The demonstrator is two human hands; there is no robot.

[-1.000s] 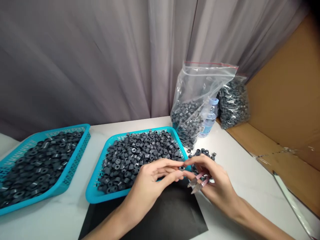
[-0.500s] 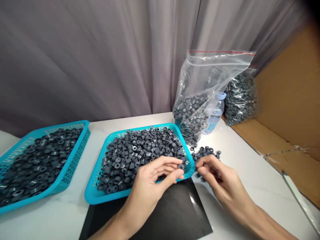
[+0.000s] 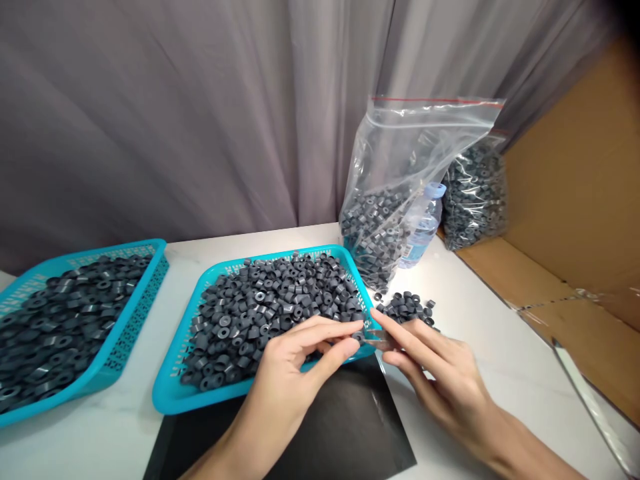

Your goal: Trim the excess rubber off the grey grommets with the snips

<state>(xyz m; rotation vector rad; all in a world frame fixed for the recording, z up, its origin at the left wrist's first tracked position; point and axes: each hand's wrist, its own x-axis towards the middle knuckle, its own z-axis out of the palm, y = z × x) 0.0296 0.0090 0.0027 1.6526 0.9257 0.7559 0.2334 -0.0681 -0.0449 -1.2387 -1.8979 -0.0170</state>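
My left hand [image 3: 300, 373] is closed in a pinch over the front right corner of the middle turquoise basket [image 3: 173, 400]. Between its thumb and fingertips sits a small dark grey plastic ring [image 3: 358, 337]. My right hand [image 3: 440, 380] grips what look like short metal tweezers [image 3: 380, 340], their two thin tips pointing left and meeting the ring. Many similar grey rings [image 3: 270, 300] fill the basket. Behind my right hand lies a loose pile of the same rings [image 3: 407, 307] on the white table.
At left stands a second turquoise basket [image 3: 159, 250] full of grey rings. A clear zip bag [image 3: 380, 220] of rings, a water bottle [image 3: 423, 227] and another filled bag [image 3: 475, 193] stand behind, beside a cardboard box [image 3: 565, 173]. A black sheet [image 3: 345, 420] lies under my hands.
My right hand has come left from beside the pile, and the tweezers now show at the ring in my left hand. The view has shifted slightly.
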